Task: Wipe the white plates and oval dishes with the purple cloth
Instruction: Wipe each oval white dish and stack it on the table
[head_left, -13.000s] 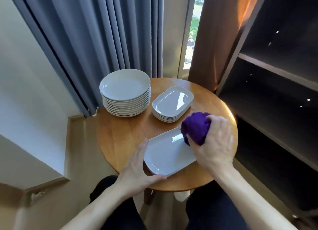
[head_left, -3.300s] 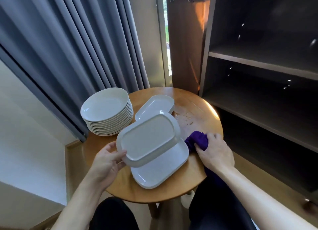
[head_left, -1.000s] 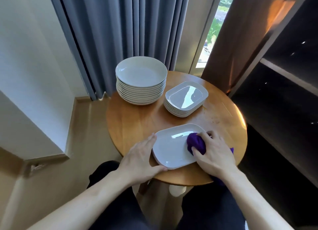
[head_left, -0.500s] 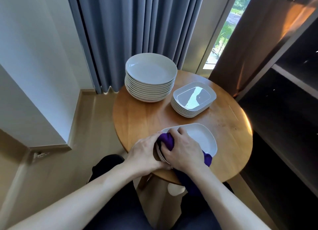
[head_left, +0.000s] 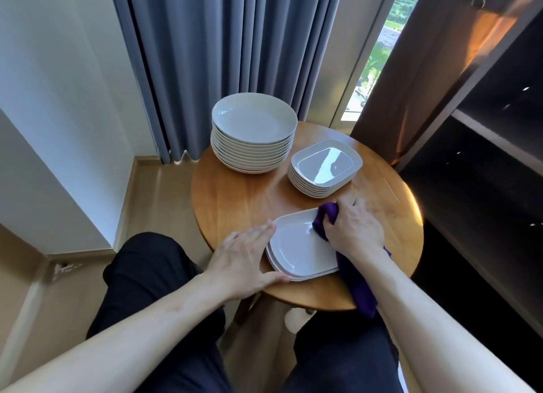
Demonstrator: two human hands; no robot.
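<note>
White plates (head_left: 254,122): one stack of round plates stands at the rear left of the round wooden table (head_left: 241,198), in front of the grey curtain (head_left: 220,54). A pale wall (head_left: 58,99) takes up the left of the view.

Left hand (head_left: 241,260): it lies flat at the near left edge of the table, fingers straight and close together. The fingertips touch the left rim of the near oval dishes (head_left: 296,248) and the thumb runs along their near rim. It grips nothing.

Near oval dishes: a low pile of at least two, set at the near edge of the table, between the two hands. The top dish faces up and its centre is uncovered.

Rear oval dishes (head_left: 324,165): a second, taller stack stands behind the near pile and just to the right of the round plates, without touching them. Its top dish reflects the window (head_left: 373,63).

Purple cloth (head_left: 357,284): one end is bunched on the far right corner of the top near dish. The rest trails under the wrist, over the table edge, and hangs down.

Right hand (head_left: 352,228): its fingers are curled round the bunched cloth and press it onto the dish. The two hands are apart, one at each end of the dish.

Dark shelf unit (head_left: 484,157): it stands at the right of the table. The person's legs in dark trousers (head_left: 152,275) show below the table edge.
</note>
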